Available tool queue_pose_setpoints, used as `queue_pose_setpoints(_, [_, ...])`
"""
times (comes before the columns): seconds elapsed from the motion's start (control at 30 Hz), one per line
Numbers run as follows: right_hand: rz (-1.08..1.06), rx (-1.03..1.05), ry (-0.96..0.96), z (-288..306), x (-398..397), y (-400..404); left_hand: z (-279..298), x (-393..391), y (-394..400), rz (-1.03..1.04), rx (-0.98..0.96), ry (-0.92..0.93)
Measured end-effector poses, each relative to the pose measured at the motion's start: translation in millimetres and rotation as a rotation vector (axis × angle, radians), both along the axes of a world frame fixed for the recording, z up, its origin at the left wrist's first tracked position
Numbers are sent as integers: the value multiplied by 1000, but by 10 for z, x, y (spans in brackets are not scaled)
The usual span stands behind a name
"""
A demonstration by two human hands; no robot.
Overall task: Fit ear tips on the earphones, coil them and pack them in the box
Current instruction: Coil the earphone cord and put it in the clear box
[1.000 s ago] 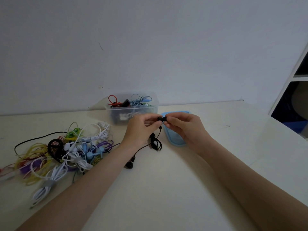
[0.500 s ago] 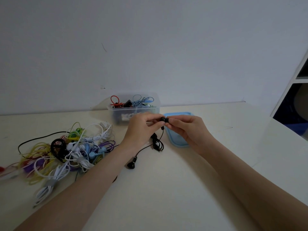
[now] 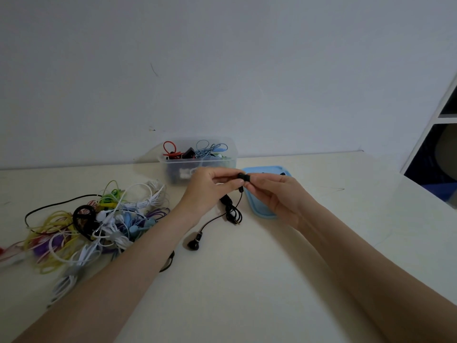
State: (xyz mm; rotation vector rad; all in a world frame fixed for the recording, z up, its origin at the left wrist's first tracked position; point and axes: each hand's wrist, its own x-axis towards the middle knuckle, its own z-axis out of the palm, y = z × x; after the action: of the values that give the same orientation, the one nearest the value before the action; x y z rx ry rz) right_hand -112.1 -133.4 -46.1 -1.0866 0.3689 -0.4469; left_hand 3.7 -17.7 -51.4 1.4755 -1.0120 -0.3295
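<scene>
Black earbud (image 3: 241, 176) pinched between both grips, left hand (image 3: 210, 191) and right hand (image 3: 273, 194); its thin cable (image 3: 231, 211) dangles.

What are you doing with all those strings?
They are earphones. The left hand and the right hand pinch one black earbud between their fingertips, seemingly fitting a tip on it. Its wire hangs down to the table, where the other black earbud lies. A colourful heap of earphones waits on the left. Behind the hands, a clear box already holds some coiled ones, and a blue lid lies beside it.
</scene>
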Motion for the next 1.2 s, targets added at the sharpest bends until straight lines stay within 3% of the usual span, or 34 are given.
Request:
queue_pose_setpoints(0.2, [-2,-78,-10,7,-6,1,9,13,-9,8,19,-8])
queue_pose_setpoints(0.47, [37,-55,42,16,-24,-32,21,33,1,-19,64,-216])
queue_pose_setpoints(0.87, [-80,-77,-14,28,-29,-12,32,41,-16,74,57,-115])
queue_pose_setpoints(1.0, [-208,-273,-10,51,-47,-61,35,18,-27,116,75,-119])
queue_pose_setpoints(1.2, [-165,-563,29,48,25,57,26,-41,-41,30,106,-165])
